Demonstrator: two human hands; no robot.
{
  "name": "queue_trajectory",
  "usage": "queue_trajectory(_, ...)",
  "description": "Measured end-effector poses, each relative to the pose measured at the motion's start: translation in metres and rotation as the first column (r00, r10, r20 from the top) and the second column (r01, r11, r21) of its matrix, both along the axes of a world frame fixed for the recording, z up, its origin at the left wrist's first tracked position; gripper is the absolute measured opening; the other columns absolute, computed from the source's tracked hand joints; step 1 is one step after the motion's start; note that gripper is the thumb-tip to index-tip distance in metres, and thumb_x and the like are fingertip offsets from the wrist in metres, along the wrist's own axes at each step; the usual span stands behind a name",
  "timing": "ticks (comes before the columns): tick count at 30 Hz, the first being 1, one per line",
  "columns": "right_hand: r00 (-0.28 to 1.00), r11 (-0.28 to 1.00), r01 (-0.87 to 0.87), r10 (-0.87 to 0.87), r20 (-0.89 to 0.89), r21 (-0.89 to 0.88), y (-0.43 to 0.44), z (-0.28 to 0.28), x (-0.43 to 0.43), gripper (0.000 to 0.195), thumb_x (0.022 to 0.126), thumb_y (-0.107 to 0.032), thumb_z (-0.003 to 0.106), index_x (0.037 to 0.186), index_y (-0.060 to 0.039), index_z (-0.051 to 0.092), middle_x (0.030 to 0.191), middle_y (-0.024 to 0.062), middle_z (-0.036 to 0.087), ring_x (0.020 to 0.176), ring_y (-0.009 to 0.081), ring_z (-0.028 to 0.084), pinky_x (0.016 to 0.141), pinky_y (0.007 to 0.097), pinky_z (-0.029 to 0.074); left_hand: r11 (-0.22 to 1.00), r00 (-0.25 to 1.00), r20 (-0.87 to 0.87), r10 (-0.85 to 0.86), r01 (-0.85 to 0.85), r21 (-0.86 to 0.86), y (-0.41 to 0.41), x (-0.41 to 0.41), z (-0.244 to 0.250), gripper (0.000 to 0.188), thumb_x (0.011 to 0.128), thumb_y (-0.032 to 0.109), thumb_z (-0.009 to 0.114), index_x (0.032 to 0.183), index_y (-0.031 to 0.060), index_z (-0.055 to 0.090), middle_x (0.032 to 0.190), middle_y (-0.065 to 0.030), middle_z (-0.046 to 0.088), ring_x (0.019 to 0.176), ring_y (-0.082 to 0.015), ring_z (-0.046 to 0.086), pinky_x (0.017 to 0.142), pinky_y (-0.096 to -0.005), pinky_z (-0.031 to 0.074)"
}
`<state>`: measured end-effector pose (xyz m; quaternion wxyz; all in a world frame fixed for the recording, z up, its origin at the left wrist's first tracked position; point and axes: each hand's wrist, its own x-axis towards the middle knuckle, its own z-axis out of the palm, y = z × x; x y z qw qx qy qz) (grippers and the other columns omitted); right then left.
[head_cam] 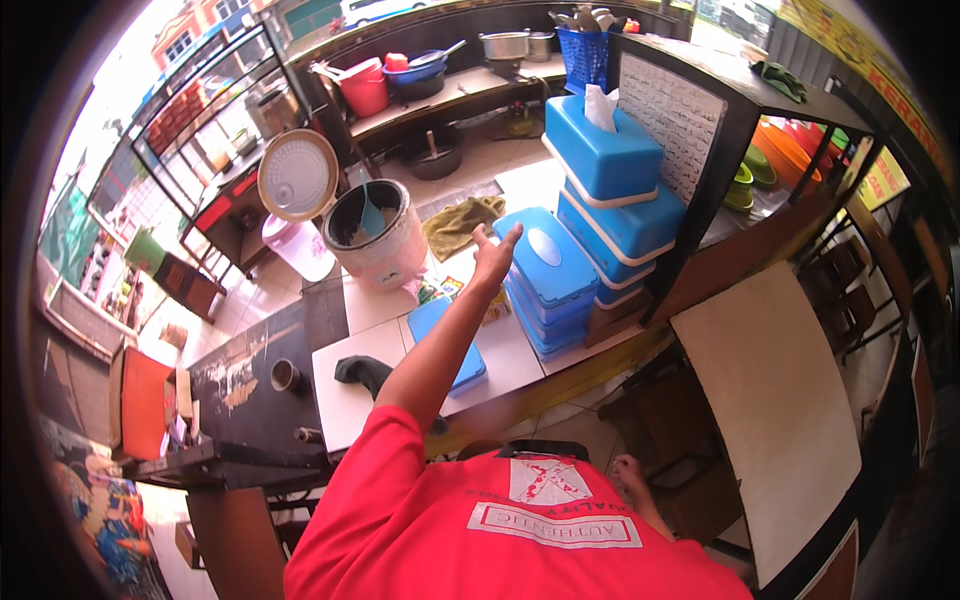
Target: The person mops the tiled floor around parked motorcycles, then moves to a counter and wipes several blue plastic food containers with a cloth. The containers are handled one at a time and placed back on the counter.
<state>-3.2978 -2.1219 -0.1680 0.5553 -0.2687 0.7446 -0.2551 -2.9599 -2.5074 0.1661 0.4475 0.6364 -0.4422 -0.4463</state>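
My left hand (495, 256) reaches over the tiled counter with its fingers spread and nothing in it, beside the top blue lidded plastic container (541, 259) of a stack; whether it touches the lid is unclear. My right hand (626, 471) hangs low beside my body, beyond the counter's front edge; its grip is too small to make out. A rice cooker (386, 259) with its lid up stands behind my left forearm, a blue rice paddle (371, 217) inside. Another blue-lidded container (466, 367) lies partly under the forearm. A brown cloth (461, 225) lies behind.
Blue tissue boxes (606, 154) are stacked at the right, against a black cabinet (739, 90) holding colourful plastic dishes. A dark cloth (364, 371) lies at the counter's left front. Left of it, a cup (285, 375) stands on a black table. A pale tabletop (772, 420) lies to the right.
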Motion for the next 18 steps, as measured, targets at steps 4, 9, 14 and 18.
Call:
queue_trajectory(4,0.968,0.996,0.027,-0.048,0.244,0.09,0.049,-0.021,-0.033,0.019,0.085,-0.02,0.057,0.102,-0.0126,0.056,0.077,0.0024,0.056,0.06,0.015,0.057,0.048,0.0317,0.047,0.997,0.999,-0.006,0.054,-0.054,0.055,0.001,-0.02,-0.006,0.097,0.073,0.034,0.068,0.142,0.0082,0.006,0.124,-0.0303,0.047,0.111,-0.0371,0.053,0.092,-0.0409,0.044)
queue_trajectory(9,0.98,0.949,-0.116,0.06,0.191,0.294,0.09,-0.025,-0.097,0.018,0.085,-0.022,0.056,0.101,-0.0128,0.055,0.078,0.0022,0.055,0.062,0.0148,0.056,0.049,0.0318,0.047,0.989,0.982,0.158,0.1,-0.116,0.092,0.012,-0.038,0.011,0.088,0.075,0.029,0.064,0.14,0.0087,0.008,0.119,-0.0272,0.051,0.105,-0.0343,0.057,0.086,-0.0391,0.047)
queue_trajectory(14,0.986,0.934,-0.158,0.134,0.096,0.32,0.077,-0.011,-0.158,0.018,0.086,-0.023,0.056,0.1,-0.013,0.055,0.079,0.0019,0.055,0.064,0.0147,0.056,0.05,0.0319,0.046,0.983,0.949,0.288,0.127,-0.159,0.091,0.016,-0.049,0.011,0.091,0.076,0.03,0.06,0.142,0.009,0.002,0.115,-0.0307,0.054,0.101,-0.0406,0.058,0.089,-0.0418,0.046)
queue_trajectory(18,0.997,0.979,-0.077,0.073,0.024,0.189,0.036,0.014,-0.162,0.019,0.087,-0.023,0.054,0.103,-0.013,0.055,0.082,0.0019,0.056,0.068,0.0142,0.057,0.051,0.031,0.046,0.968,0.954,0.167,0.247,-0.25,-0.006,0.029,-0.033,0.018,0.088,0.078,0.027,0.059,0.143,0.008,0.002,0.118,-0.0305,0.053,0.105,-0.0394,0.057,0.091,-0.0405,0.046)
